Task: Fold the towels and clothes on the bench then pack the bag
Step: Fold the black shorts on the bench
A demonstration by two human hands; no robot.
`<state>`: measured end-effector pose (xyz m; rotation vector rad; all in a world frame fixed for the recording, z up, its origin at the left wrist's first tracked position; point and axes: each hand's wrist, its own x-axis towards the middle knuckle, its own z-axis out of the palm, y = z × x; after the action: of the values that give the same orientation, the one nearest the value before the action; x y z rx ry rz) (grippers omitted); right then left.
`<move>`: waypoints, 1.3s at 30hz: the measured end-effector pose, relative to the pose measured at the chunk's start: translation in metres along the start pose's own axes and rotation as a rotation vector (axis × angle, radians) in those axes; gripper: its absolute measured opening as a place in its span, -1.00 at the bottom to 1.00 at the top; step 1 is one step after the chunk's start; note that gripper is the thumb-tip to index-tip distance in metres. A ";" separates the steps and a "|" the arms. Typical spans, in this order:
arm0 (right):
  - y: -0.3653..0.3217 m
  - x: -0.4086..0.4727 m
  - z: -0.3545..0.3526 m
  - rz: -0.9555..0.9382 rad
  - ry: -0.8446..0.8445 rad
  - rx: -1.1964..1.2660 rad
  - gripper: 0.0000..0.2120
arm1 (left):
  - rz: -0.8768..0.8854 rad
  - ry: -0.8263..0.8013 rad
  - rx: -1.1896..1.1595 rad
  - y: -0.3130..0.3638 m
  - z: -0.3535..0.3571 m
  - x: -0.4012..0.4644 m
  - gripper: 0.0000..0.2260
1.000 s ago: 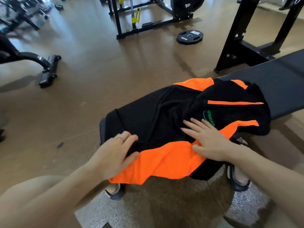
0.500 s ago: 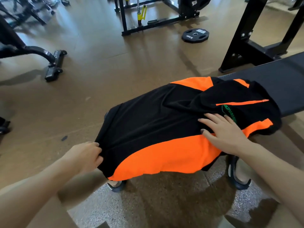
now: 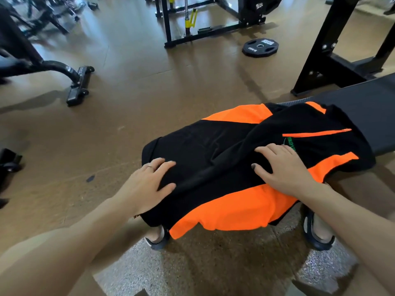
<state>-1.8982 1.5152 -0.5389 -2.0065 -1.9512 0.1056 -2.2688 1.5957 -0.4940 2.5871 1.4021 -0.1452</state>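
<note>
Since half a second earlier, the left hand [image 3: 149, 185] has let go of the garment's left edge and now lies flat on top of it, fingers straight and spread, gripping nothing. Meanwhile the right hand [image 3: 284, 167] remains pressed flat on the cloth, fingers extended and holding nothing, near a small green logo.

Under both palms lies a black and orange garment [image 3: 224, 167], draped across the near end of a black padded bench [image 3: 367, 116]; its orange lower edge hangs off the near side toward the person's sandalled feet. It looks spread out and partly bunched, with a ridge of cloth running between the hands, so the folding seems barely started; smoothing appears to be the step in hand.

No towels and no bag are visible, so folding the remaining items and all the packing seem still to come.

On the far brown floor sit a weight plate [image 3: 259, 47] and black gym frames
</note>
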 end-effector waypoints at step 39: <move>-0.010 0.001 0.019 -0.141 -0.359 -0.150 -0.29 | -0.788 -0.294 -0.382 -0.089 0.071 -0.025 -0.66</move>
<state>-1.9132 1.5195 -0.5538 -2.0470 -2.3791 0.3124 -2.3563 1.6065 -0.5701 1.5349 1.9973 -0.3125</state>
